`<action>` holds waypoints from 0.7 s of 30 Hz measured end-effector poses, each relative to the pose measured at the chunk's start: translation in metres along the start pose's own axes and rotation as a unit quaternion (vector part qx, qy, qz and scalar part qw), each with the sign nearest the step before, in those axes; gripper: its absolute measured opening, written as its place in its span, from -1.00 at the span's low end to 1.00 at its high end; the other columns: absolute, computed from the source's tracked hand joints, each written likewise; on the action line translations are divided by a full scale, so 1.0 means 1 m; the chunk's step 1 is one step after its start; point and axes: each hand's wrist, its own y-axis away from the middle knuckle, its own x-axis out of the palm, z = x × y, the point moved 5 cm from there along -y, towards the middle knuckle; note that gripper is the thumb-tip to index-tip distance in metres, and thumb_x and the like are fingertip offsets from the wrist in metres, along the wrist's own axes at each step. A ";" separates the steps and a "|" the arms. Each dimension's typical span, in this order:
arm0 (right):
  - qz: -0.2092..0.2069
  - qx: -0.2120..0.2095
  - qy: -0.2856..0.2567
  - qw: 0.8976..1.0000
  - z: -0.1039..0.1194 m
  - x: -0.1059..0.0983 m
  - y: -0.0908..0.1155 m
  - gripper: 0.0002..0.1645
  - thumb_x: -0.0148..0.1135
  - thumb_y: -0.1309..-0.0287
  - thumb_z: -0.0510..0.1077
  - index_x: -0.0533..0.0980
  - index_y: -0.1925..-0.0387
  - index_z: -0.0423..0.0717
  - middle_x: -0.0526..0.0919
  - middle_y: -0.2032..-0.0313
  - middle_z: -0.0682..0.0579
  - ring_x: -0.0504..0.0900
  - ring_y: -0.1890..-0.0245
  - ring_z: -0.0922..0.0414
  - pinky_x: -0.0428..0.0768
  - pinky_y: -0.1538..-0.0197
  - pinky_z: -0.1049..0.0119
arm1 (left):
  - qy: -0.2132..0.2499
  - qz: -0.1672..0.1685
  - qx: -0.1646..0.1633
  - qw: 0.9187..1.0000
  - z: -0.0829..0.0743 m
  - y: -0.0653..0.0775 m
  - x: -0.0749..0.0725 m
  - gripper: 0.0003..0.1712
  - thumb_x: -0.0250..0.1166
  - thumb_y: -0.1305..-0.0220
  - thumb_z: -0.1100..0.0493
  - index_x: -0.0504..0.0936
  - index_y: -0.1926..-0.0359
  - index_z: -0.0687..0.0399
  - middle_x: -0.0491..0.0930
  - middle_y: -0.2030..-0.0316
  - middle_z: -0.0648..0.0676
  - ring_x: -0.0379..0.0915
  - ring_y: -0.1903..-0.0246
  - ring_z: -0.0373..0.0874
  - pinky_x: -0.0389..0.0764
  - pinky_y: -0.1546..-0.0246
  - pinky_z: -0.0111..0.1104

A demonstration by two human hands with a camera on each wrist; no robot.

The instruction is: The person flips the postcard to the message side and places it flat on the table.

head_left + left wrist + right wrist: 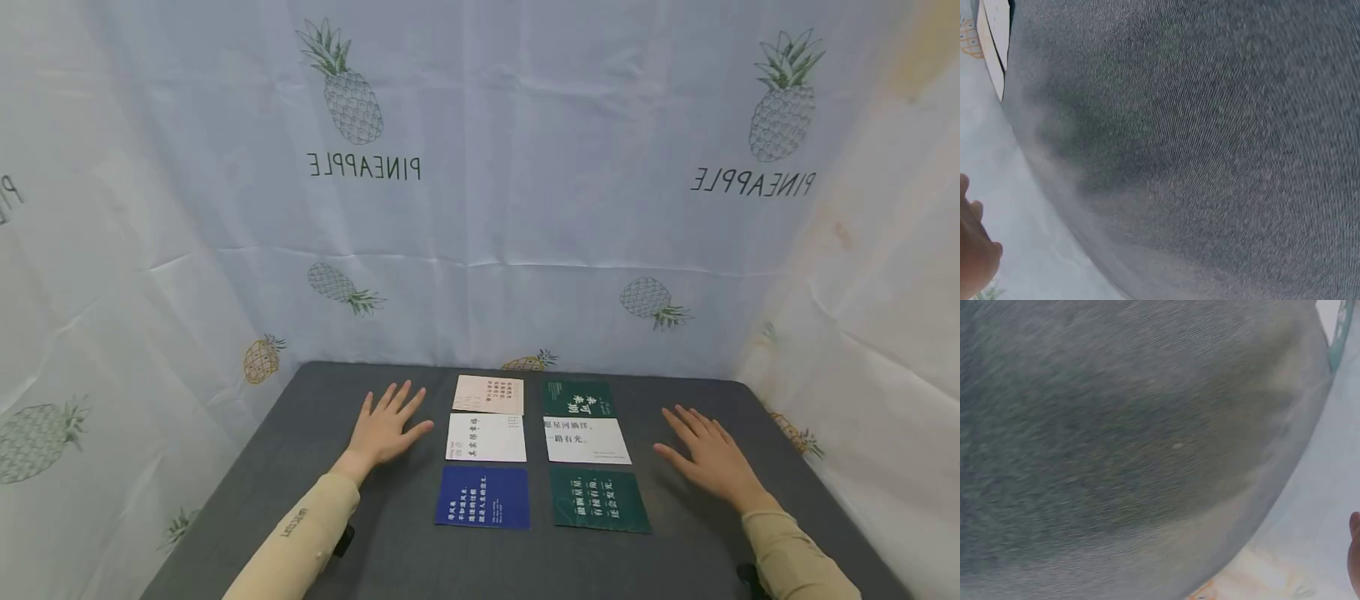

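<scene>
Two columns of printed cards lie flat on the dark table in the head view. The left column has a cream card, a white card and a blue card. In the right column are a small dark green card, a white card with large print and a larger green card. My left hand is palm down with fingers spread, left of the white card. To the right of the cards, my right hand has its fingers extended and holds nothing.
The dark grey table has rounded far corners. A white curtain printed with pineapples hangs behind it and along both sides. Dark straps with small devices sit at both wrists.
</scene>
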 end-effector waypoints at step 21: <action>-0.011 0.063 -0.176 0.982 0.100 -0.016 -0.103 -0.37 0.05 -0.28 0.09 0.36 -0.20 -0.26 0.60 0.07 -0.24 0.58 0.11 -0.11 0.55 0.12 -0.01 | 0.127 -0.071 -0.047 0.988 -0.027 -0.046 -0.038 -0.41 0.18 -0.24 -0.10 0.43 -0.22 0.07 0.65 0.27 0.09 0.54 0.33 -0.07 0.52 0.26 -0.15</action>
